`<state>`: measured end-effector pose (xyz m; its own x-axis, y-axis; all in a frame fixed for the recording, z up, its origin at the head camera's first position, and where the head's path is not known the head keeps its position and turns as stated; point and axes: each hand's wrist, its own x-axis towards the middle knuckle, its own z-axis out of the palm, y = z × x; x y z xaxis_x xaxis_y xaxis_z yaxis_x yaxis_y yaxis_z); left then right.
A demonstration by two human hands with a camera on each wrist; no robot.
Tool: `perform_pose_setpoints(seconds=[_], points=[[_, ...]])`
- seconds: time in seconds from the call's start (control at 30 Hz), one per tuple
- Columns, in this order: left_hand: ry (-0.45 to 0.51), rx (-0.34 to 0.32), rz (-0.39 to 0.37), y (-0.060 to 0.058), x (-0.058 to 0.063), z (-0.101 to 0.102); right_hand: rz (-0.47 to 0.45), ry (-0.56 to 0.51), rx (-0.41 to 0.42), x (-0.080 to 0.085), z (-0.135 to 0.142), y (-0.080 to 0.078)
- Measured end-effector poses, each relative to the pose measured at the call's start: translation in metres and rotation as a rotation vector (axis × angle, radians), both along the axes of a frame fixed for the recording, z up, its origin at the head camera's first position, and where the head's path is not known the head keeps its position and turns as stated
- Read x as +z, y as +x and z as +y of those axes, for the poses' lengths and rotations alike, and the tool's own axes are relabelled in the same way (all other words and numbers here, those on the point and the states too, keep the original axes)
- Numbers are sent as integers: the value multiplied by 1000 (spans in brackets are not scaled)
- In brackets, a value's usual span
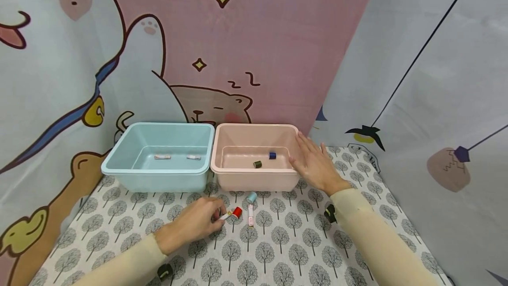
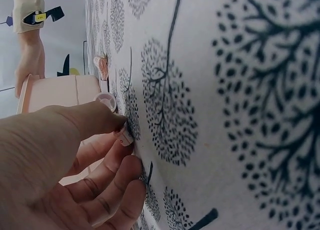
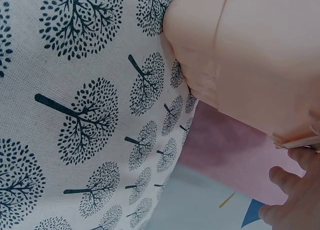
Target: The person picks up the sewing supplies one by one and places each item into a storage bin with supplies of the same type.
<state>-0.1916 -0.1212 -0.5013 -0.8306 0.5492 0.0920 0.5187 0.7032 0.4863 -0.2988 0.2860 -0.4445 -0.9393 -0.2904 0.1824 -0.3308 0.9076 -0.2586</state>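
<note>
Two hands: left hand (image 1: 200, 219) pinches pale strip (image 1: 225, 216), lower centre, beside red spool (image 1: 237, 212); fingertip grip presumably suits its slimness. Right hand (image 1: 317, 167), fingers extended, touches pink bin (image 1: 254, 182), right of centre, perhaps steadying it. Tree-print cloth (image 1: 278, 250) beneath; cartoon-printed backdrop (image 1: 274, 34) fills upper frame.

A pink backdrop (image 1: 270, 34) is hung at twelve o'clock, a white cartoon animal (image 1: 75, 52) is printed at ten, a black bird (image 1: 366, 131) at three, and a tree-patterned tablecloth (image 1: 278, 253) is spread at six.
</note>
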Motion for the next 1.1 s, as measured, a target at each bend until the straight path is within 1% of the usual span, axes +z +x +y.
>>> perform_pose_setpoints(seconds=[0.2, 0.33, 0.63, 0.8, 1.1], points=[[33, -7, 1, -1, -2, -1, 7, -2, 0, -2, 1, -1], [44, 0, 0, 0, -2, -2, 10, -12, 4, -2, 0, 0], [78, 16, -41, 2, 0, -5, 4, -10, -2, -3, 1, 0], [72, 20, -25, 2, 2, -5, 2, -12, -2, -2, 1, 0], [88, 1, 4, 4, 4, -6, 2, -18, 1, -3, 1, 1]])
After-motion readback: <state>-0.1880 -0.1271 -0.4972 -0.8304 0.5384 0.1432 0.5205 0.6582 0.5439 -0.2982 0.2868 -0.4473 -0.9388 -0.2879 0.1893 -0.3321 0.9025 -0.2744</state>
